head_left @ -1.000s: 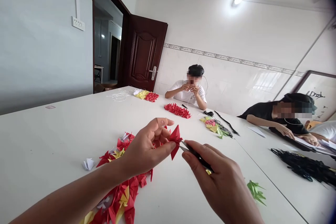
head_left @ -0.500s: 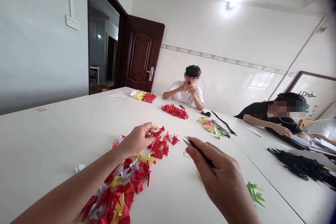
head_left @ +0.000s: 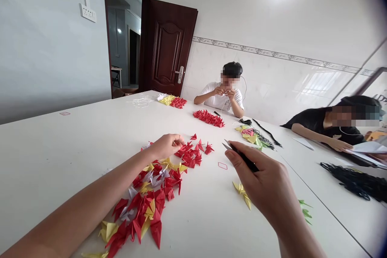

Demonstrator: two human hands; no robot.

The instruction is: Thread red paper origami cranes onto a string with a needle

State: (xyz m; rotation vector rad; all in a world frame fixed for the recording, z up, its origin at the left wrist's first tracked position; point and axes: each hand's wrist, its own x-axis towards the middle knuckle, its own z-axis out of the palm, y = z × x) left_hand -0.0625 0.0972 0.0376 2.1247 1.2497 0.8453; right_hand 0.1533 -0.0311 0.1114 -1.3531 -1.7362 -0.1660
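Observation:
My left hand (head_left: 165,145) reaches out over the white table (head_left: 60,145) with its fingers curled down onto a pile of red, yellow and white folded paper cranes (head_left: 157,185), at the pile's far end. I cannot make out whether it holds a crane. My right hand (head_left: 266,181) hovers above the table to the right, closed around a dark slim tool with a metal tip (head_left: 238,154) that points left toward the red cranes. A yellow crane (head_left: 242,191) lies just under that hand. A small red loop (head_left: 222,165) lies between my hands.
A person in white (head_left: 222,94) sits at the far side and a person in black (head_left: 326,127) leans on the table at the right. More crane piles (head_left: 208,117) lie far off, with black cords (head_left: 353,177) at right, green cranes (head_left: 305,211), and an open door (head_left: 167,46).
My left hand has put down the red crane it held at the tool's tip and reached forward onto the pile. My right hand kept the tool. The view has tilted down a little.

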